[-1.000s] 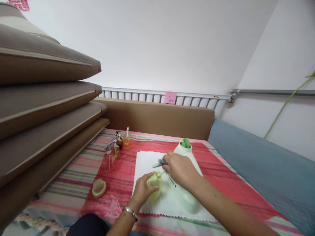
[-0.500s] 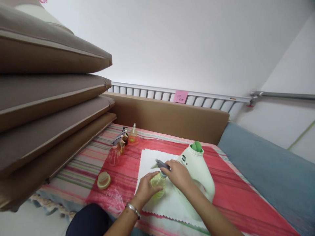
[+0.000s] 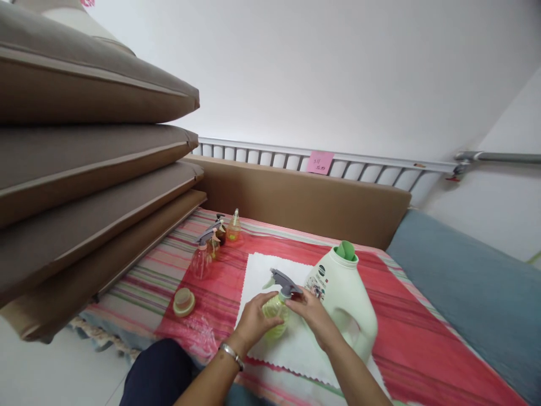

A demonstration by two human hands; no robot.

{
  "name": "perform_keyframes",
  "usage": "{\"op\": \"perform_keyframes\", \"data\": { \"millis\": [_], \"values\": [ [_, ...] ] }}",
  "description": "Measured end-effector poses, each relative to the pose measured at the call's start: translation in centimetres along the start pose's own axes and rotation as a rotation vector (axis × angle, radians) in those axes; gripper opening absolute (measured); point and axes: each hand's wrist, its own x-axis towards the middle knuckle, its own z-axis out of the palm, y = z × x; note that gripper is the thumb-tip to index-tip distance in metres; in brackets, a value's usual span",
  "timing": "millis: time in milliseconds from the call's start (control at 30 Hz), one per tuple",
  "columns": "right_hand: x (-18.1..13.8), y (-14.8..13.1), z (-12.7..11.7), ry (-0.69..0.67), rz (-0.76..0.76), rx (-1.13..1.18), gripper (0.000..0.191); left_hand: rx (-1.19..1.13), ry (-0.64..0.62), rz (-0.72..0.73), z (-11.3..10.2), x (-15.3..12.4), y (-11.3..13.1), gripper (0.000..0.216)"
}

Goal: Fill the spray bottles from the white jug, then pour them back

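A small spray bottle of clear yellow-green plastic stands on a white cloth with a scalloped edge. My left hand wraps round its body from the left, thumb across the front. At its neck, my right hand has its fingers closed on the collar under the grey trigger head. Close to the right of the hands is a large pale green jug with a handle and a green spout in its open mouth.
More spray bottles, a pink one nearest, stand at the left beside an amber bottle. A pale green cap and crumpled clear plastic lie nearer me. Stacked cushions rise at the left.
My right hand has dropped from on top of the trigger head to the collar below it, so the head now shows. The left hand keeps its hold, and the camera view has shifted slightly.
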Motion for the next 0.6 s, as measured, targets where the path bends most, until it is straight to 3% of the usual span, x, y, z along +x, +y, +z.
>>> {"op": "perform_keyframes", "data": {
  "millis": [133,333,600],
  "values": [
    [0.4,0.2,0.7,0.02,-0.012,0.07,0.033,-0.004,-0.002,-0.005,-0.1,-0.1,0.2,0.06],
    [0.1,1.7,1.8,0.184,-0.043,0.122,0.037,-0.009,-0.013,-0.008,-0.1,0.0,0.3,0.062],
    [-0.3,2.7,2.7,0.225,-0.046,0.252,0.04,0.005,-0.021,-0.002,-0.1,-0.1,0.5,0.062]
  ]
}}
